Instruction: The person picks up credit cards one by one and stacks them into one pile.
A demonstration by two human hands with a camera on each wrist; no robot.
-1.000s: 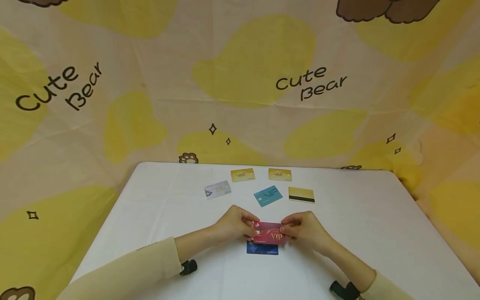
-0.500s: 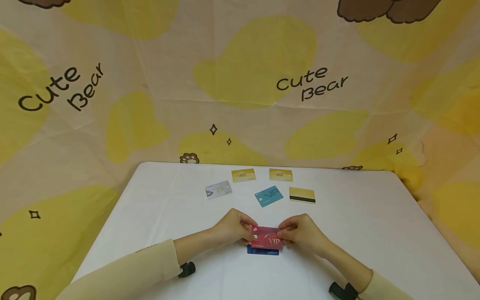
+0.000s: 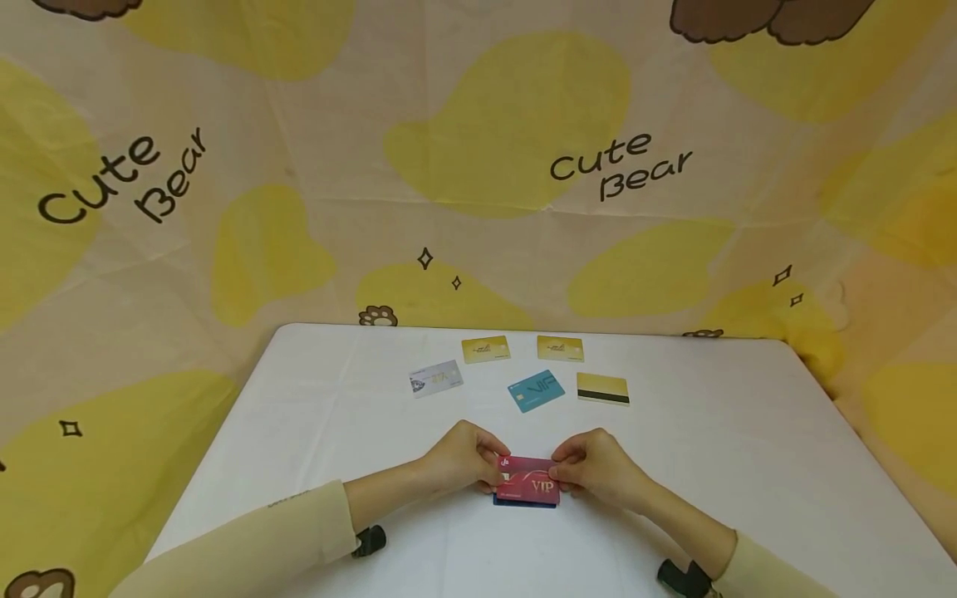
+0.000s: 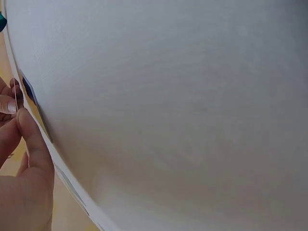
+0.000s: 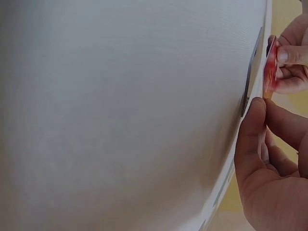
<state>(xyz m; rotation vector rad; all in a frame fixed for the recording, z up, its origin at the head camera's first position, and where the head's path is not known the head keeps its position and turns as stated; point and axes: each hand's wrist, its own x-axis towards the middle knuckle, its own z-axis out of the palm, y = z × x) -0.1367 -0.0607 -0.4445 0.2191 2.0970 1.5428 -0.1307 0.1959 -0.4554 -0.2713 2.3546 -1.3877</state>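
A red VIP card (image 3: pixel 527 490) is pinched at its left edge by my left hand (image 3: pixel 462 459) and at its right edge by my right hand (image 3: pixel 602 472). Beneath it lies a dark blue card (image 3: pixel 525 504), mostly hidden, with a thin strip showing along its near edge. From the right wrist view, the red card (image 5: pixel 270 70) stays held up over the blue card (image 5: pixel 250 72), with a gap between them. Thumb and fingers of my left hand (image 4: pixel 29 163) meet at the card's edge in the left wrist view.
Farther back on the white table (image 3: pixel 359 432) lie two gold cards (image 3: pixel 486 350) (image 3: pixel 560 349), a silver card (image 3: pixel 436 379), a teal VIP card (image 3: pixel 536 391) and a gold card with a dark stripe (image 3: pixel 602 389). A patterned yellow cloth (image 3: pixel 493 124) hangs behind.
Both hands have brought the red card nearer to me and slightly left, so it now covers most of the blue card. The other cards stay where they were.
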